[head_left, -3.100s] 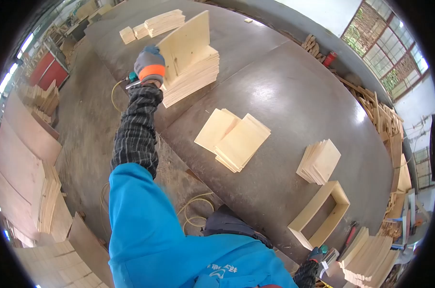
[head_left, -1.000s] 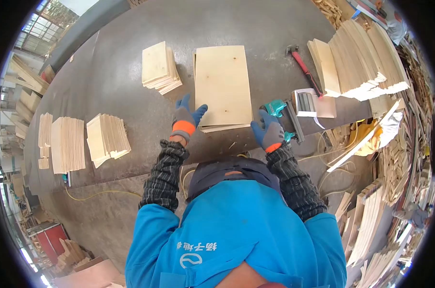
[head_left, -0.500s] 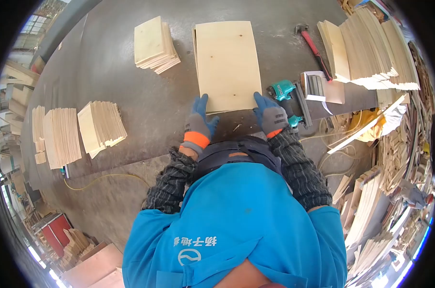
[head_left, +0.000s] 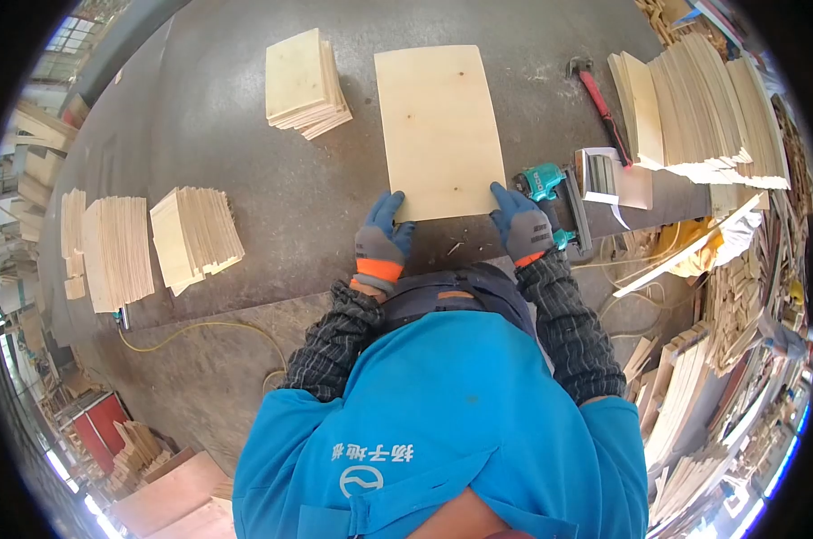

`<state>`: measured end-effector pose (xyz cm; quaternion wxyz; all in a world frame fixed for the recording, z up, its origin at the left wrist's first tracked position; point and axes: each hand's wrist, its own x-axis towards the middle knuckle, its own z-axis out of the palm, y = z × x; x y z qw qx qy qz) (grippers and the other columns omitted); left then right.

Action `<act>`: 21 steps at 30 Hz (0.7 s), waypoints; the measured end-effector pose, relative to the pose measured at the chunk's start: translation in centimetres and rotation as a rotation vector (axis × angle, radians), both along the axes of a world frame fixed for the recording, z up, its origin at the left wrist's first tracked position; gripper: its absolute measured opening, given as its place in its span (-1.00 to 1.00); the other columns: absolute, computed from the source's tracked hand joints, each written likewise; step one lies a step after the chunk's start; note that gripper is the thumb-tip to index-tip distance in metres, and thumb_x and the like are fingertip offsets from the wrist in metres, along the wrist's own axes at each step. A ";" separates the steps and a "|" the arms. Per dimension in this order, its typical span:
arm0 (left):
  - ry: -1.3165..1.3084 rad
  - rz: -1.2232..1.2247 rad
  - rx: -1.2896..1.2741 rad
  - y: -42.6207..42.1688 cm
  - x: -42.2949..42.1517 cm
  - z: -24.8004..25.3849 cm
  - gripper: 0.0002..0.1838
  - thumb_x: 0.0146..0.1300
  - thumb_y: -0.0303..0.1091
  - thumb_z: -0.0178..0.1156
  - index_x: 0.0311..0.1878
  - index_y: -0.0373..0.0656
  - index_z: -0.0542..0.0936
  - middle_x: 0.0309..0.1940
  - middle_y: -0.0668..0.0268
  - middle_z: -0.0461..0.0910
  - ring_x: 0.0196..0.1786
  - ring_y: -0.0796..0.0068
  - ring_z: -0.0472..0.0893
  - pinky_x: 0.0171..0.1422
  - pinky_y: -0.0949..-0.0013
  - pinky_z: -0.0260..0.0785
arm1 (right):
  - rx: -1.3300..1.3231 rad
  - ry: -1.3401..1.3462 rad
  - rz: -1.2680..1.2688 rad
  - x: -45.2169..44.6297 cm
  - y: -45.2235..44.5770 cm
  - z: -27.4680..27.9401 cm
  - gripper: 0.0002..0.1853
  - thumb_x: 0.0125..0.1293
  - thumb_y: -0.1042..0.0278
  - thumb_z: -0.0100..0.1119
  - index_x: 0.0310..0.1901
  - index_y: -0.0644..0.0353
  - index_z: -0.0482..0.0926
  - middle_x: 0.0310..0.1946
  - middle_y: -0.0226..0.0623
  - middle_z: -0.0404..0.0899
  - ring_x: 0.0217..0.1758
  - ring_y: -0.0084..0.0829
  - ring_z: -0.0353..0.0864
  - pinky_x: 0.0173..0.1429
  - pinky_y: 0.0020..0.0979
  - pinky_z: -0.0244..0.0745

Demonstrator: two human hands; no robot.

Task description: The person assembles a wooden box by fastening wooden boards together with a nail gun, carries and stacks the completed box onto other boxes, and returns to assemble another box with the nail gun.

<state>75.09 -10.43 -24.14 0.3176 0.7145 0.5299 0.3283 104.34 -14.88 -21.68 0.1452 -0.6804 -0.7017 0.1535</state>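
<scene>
A rectangular plywood panel (head_left: 442,135) lies flat on the dark worktable, with a few small knots in its face. My left hand (head_left: 384,232), in a blue and grey glove with an orange cuff, holds its near left corner, fingers at the side and thumb by the near edge. At the near right corner, my right hand (head_left: 521,225) in a matching glove has its fingers against the edge. Just right of that hand lies a teal nail gun (head_left: 545,184). Whatever is beneath the panel is hidden.
A stack of small boards (head_left: 303,81) stands at far left of the panel. More board stacks (head_left: 195,238) sit at the left edge, and larger ones (head_left: 694,108) at right. A red-handled hammer (head_left: 604,112) and a box of staples (head_left: 597,175) lie right. A yellow hose (head_left: 209,325) trails below.
The panel's edges now line up with the layer that stuck out beneath it at the left and near side. Both hands stay at its near corners; the whole view has shifted slightly.
</scene>
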 end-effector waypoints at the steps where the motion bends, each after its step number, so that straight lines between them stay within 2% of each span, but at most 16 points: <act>1: -0.022 0.003 -0.011 0.2 0.0 -0.2 -0.42 0.26 -0.50 0.41 0.38 -0.18 0.58 0.37 -0.10 0.58 0.33 -0.15 0.63 0.37 0.07 0.56 | 0.030 0.008 0.002 0.1 0.0 -0.4 -0.42 0.48 0.25 0.25 0.49 0.14 0.44 0.18 0.03 0.67 0.09 0.09 0.72 0.15 -0.02 0.66; 4: -0.028 0.016 -0.019 1.1 -0.5 -0.9 -0.43 0.26 -0.53 0.44 0.37 -0.18 0.61 0.33 0.00 0.63 0.35 0.04 0.64 0.36 0.17 0.55 | 0.117 0.046 0.032 0.2 0.2 -1.5 -0.43 0.50 0.22 0.24 0.49 0.11 0.44 0.10 0.01 0.69 0.05 0.08 0.73 0.11 -0.02 0.67; 7: -0.077 -0.003 -0.041 2.0 -1.8 -0.8 -0.42 0.25 -0.57 0.43 0.37 -0.16 0.62 0.34 0.02 0.63 0.37 0.06 0.63 0.36 0.17 0.55 | 0.110 0.051 0.063 -1.1 -0.7 -2.1 -0.45 0.51 0.20 0.24 0.46 0.16 0.47 0.04 0.02 0.70 0.04 0.08 0.72 0.08 -0.02 0.67; 10: -0.079 -0.094 -0.026 3.4 -5.0 -0.6 -0.45 0.26 -0.60 0.37 0.35 -0.18 0.62 0.36 -0.05 0.60 0.38 -0.05 0.62 0.39 0.12 0.55 | 0.030 0.036 0.089 -4.8 -3.3 -1.1 -0.47 0.51 0.18 0.25 0.41 0.22 0.51 -0.04 0.02 0.71 -0.03 0.07 0.74 0.00 -0.01 0.68; 15: -0.034 -0.224 -0.164 7.9 -8.4 0.6 -0.38 0.21 -0.72 0.33 0.37 -0.15 0.62 0.39 0.08 0.62 0.40 0.13 0.62 0.42 0.21 0.51 | 0.084 0.097 0.213 -8.0 -3.5 -0.7 -0.46 0.50 0.10 0.28 0.36 0.26 0.52 -0.23 -0.04 0.72 -0.19 -0.01 0.77 -0.17 -0.03 0.70; 18: -0.051 -0.228 -0.361 11.2 -8.8 -0.2 -0.35 0.22 -0.72 0.32 0.41 -0.13 0.59 0.44 0.09 0.58 0.42 0.16 0.60 0.41 0.20 0.51 | 0.089 0.134 0.219 -8.7 -2.4 0.2 -0.47 0.51 0.11 0.29 0.34 0.29 0.53 -0.18 -0.01 0.74 -0.13 0.03 0.78 -0.13 -0.01 0.71; 21: -0.012 -0.234 -0.118 10.5 -8.6 0.5 -0.25 0.20 -0.68 0.37 0.50 -0.13 0.49 0.45 0.09 0.53 0.39 0.18 0.60 0.39 0.21 0.52 | -0.162 0.342 0.150 -7.9 -1.7 2.9 -0.48 0.50 0.12 0.31 0.33 0.27 0.55 -0.08 0.02 0.76 -0.09 0.08 0.77 -0.06 -0.02 0.71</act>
